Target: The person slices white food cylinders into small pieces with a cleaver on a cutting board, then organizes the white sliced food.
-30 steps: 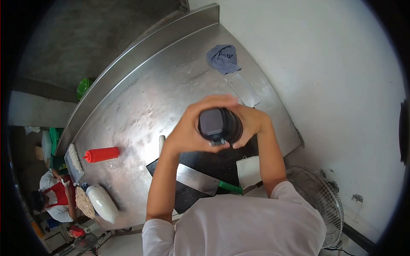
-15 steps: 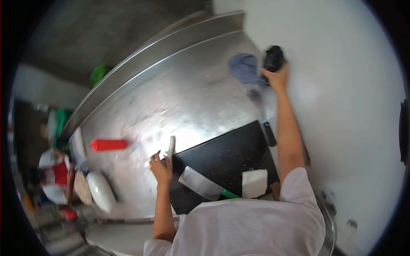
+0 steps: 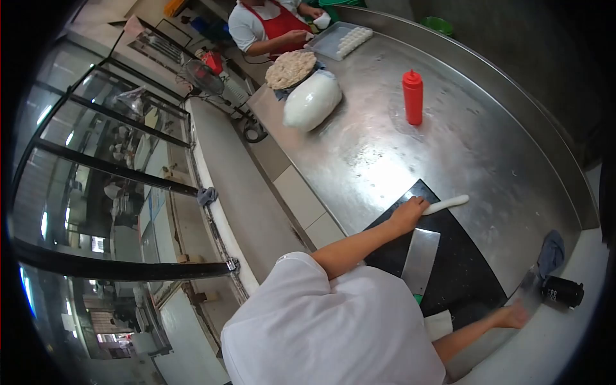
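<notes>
Stainless steel worktop curves from the top to the right of the frame, with glass panels along the left side; at upper centre, a person in a red apron stands by a tray, near a big white bundle; a red squeeze bottle stands alone at upper right. Right of centre, the left hand has its fingers bent and closed round the near end of a white roll, which reaches past the edge of the black board over the steel; at lower right, the right hand is blurred, its fingers loose and grasping nothing that shows, near a black jar and a grey-blue cloth. The roll looks soft, so a hard squeeze or a quick tug could flatten, stretch or tear it, and the end off the board might drag on the steel; the cleaver lies with its blade uncovered just beside the left hand, so a careless sweep of the wrist could meet the edge or shove it along; a backward swing of the right hand could knock the jar.
</notes>
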A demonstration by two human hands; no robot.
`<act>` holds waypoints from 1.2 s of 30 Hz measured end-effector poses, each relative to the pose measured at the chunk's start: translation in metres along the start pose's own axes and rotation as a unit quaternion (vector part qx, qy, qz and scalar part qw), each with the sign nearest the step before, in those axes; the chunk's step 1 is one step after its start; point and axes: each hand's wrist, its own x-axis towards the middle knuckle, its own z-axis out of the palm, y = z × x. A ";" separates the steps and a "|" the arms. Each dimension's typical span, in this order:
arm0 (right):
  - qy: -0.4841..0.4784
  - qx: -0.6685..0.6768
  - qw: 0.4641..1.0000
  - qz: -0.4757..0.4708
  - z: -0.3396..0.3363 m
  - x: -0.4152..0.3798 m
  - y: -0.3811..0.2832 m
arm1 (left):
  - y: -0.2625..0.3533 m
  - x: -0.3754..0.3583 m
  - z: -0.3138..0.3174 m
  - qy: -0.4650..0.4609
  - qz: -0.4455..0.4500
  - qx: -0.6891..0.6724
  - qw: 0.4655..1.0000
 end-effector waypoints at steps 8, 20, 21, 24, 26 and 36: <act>-0.258 -0.076 0.962 0.042 -0.039 -0.240 -0.175 | 0.011 -0.011 -0.002 0.083 0.025 -0.013 0.996; -0.349 -0.422 0.837 0.018 -0.133 -0.342 -0.211 | -0.087 0.030 -0.007 0.011 0.261 0.017 0.965; -0.352 -0.421 0.836 0.025 -0.136 -0.349 -0.216 | -0.088 0.020 -0.015 -0.022 0.254 0.003 0.967; -0.356 -0.427 0.831 0.011 -0.133 -0.357 -0.222 | -0.077 0.001 -0.028 -0.030 0.219 0.114 0.969; -0.349 -0.432 0.831 -0.001 -0.123 -0.358 -0.221 | -0.058 -0.001 -0.038 -0.032 0.200 0.075 0.976; -0.423 -0.427 0.793 0.098 -0.090 -0.351 -0.225 | -0.064 0.077 -0.019 -0.019 0.221 0.086 0.971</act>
